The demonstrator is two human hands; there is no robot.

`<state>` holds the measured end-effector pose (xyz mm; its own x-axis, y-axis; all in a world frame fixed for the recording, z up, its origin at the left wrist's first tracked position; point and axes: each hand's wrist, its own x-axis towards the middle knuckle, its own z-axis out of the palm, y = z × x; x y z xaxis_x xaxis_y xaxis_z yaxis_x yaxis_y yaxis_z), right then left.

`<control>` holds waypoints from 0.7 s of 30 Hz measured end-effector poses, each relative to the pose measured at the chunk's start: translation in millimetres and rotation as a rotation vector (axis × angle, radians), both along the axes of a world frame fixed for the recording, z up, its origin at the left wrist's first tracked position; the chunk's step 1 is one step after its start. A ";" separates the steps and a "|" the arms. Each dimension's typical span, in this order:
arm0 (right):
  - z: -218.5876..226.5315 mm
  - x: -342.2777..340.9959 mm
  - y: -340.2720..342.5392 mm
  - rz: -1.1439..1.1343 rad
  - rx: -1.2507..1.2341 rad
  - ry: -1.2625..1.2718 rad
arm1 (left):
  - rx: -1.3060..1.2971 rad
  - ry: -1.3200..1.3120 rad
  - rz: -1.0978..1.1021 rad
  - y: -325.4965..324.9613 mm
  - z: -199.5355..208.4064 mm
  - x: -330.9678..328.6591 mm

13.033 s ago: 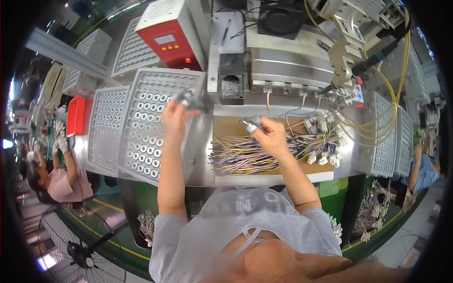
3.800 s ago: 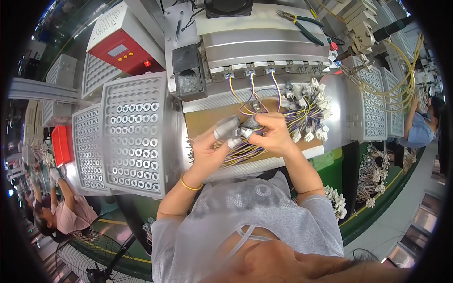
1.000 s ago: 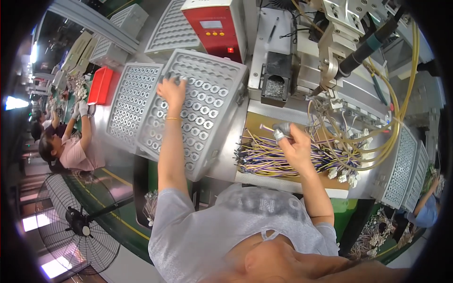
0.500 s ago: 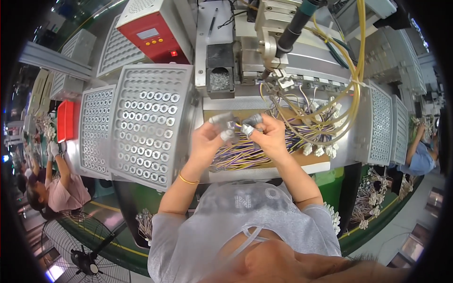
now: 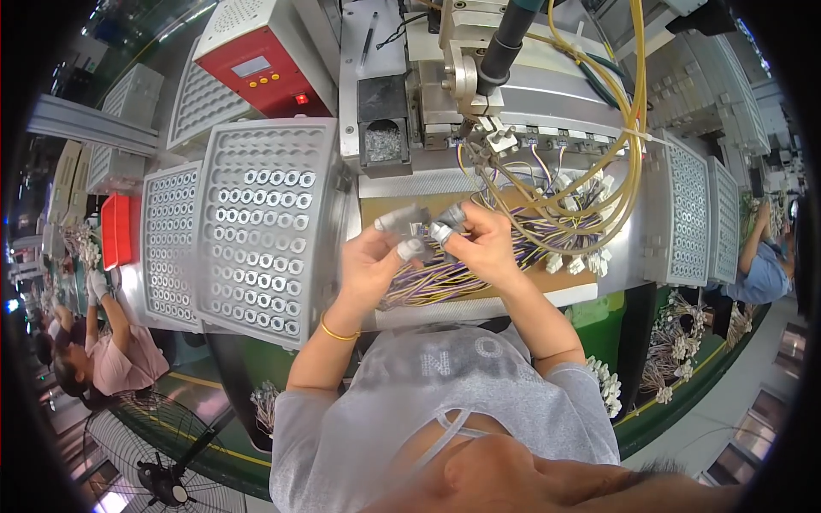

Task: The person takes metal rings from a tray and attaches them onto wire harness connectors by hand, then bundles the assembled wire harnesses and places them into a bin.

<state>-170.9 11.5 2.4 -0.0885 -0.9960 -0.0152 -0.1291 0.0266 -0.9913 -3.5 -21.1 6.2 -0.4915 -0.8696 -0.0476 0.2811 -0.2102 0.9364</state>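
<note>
Close together over the bench, both of my hands wear pale finger cots. My left hand is closed, thumb and fingertips pinching a small pale connector-like part; its exact form is blurred. My right hand pinches from the other side of that part, probably on its wires, which the fingers mostly hide. Under and beyond my hands lies a bundle of purple, yellow and white wires. White connectors end many of these wires at the right, on a brown board.
To the left stands a grey tray with rows of metal rings. Behind it is a red control box. A machine head with yellow hoses rises ahead. More trays stand right. Other people work at both sides.
The whole view has shifted slightly, with the machine and trays a little further left. My hands stay close together around the small part, the right fingers slightly nearer the left.
</note>
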 end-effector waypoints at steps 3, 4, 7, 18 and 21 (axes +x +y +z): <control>7.1 -1.8 -0.3 0.036 0.000 0.025 | -0.021 -0.007 -0.024 -0.1 -1.2 2.6; 9.0 -2.4 0.1 0.041 0.019 0.002 | -0.019 -0.006 -0.026 0.5 -0.4 2.3; 7.5 -3.9 2.4 0.021 0.057 -0.051 | -0.030 0.019 -0.018 1.4 2.2 1.3; 21.5 -6.8 4.0 -0.016 -0.189 0.164 | -0.390 -0.224 0.063 6.7 5.0 -3.5; 24.8 -8.1 1.9 -0.023 -0.383 0.296 | -0.485 -0.251 0.113 7.3 9.1 -9.3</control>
